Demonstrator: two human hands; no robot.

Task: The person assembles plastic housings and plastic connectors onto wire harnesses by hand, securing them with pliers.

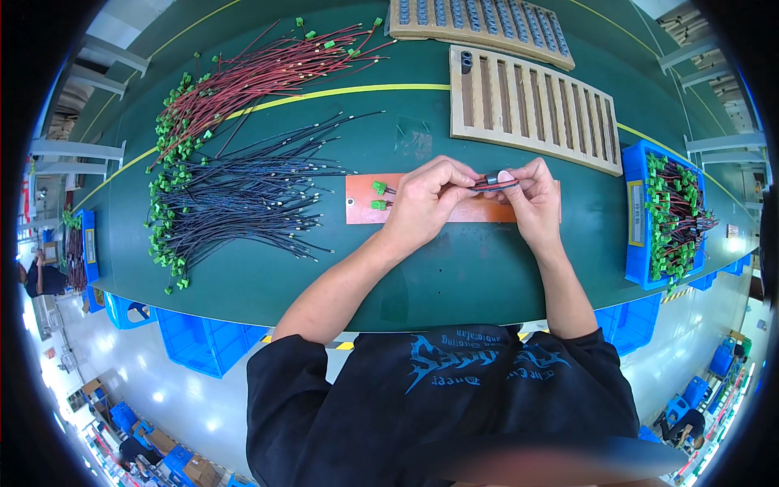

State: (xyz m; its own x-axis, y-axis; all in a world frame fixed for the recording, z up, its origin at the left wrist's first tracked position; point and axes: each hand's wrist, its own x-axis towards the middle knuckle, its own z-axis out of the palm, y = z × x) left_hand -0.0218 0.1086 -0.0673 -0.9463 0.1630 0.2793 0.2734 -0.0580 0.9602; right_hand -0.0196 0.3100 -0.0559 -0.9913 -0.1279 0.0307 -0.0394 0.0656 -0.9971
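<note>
Both hands meet above an orange board (479, 213) on the green table. My left hand (423, 199) is closed in a pinch on red and black wires (485, 186). My right hand (535, 201) pinches the same wires farther right, at a small dark grey cylindrical core (492, 178). Whether the wires pass through the core or lie against it, I cannot tell. Two green connectors (379, 187) lie at the board's left end, with short dark leads running under my left hand.
Red wires (276, 69) and black wires (243, 195) with green connectors lie in piles at left. A slotted wooden tray (535, 105) stands behind my hands, another with grey parts (487, 20) beyond. A blue bin (641, 268) of wired connectors sits at right.
</note>
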